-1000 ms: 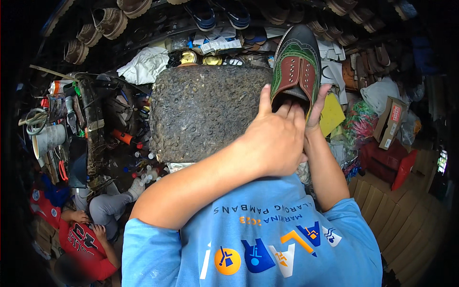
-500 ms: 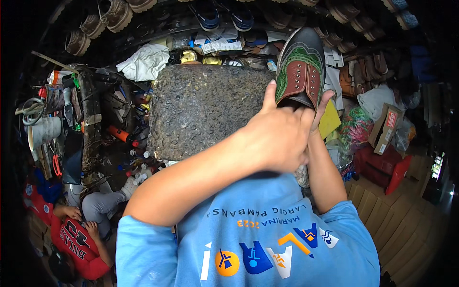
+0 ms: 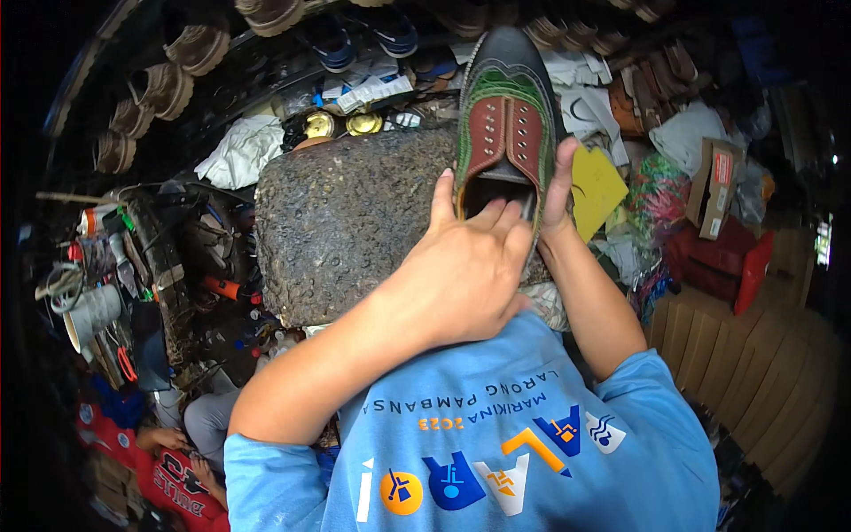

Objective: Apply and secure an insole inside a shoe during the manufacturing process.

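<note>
I find the shoe (image 3: 486,142) over the right edge of the surface (image 3: 346,230), toe pointing away. Right grip (image 3: 558,197) holds its side; left grip (image 3: 472,270) has fingers inside its opening, closure indeterminable.

Unlaced shoe (image 3: 525,133), black, green, reddish-brown; upper facing up, toe pointing away.

The shoe (image 3: 505,133) and blue shirt (image 3: 505,390) are brightly lit; the shoe's opening (image 3: 490,191) is shadowed. The rim is darkened and bent by fisheye distortion.
</note>
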`<action>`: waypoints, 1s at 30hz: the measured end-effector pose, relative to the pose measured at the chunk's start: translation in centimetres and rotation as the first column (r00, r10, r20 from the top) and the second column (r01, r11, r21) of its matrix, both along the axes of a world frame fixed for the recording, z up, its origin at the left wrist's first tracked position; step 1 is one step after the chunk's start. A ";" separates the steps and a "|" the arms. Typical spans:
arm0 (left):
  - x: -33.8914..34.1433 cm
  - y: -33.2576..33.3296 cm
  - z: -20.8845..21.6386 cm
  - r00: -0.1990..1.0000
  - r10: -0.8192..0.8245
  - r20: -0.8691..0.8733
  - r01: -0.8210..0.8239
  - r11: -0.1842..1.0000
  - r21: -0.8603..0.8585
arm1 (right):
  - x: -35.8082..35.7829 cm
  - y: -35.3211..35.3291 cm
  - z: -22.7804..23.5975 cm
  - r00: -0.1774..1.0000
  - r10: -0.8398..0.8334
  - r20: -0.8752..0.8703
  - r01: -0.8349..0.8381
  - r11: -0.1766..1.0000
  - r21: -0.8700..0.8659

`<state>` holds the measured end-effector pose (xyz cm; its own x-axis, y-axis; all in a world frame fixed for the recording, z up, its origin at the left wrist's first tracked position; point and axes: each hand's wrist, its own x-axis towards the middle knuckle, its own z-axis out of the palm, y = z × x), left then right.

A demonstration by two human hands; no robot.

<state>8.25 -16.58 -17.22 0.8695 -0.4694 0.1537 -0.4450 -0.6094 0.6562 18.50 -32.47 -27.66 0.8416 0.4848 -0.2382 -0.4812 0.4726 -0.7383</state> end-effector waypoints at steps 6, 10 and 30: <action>1.4 0.8 2.1 0.832 -0.213 -0.513 0.339 0.926 0.166 | -0.1 -0.2 0.3 0.999 0.021 0.025 -0.022 0.999 0.028; -1.0 -0.1 0.7 0.992 -0.067 -0.108 0.081 0.988 0.134 | -0.4 -0.2 0.3 0.996 0.078 -0.044 -0.073 0.993 0.090; -0.3 2.8 6.4 0.873 0.066 -0.483 0.061 0.968 0.242 | -0.7 -0.5 0.0 0.999 -0.044 0.004 0.043 0.994 0.102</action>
<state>7.97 -13.81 -10.83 0.8048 -0.4342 -0.4047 -0.1081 -0.7776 0.6194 17.83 -32.98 -27.63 0.8639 0.4690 -0.1837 -0.4537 0.5662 -0.6881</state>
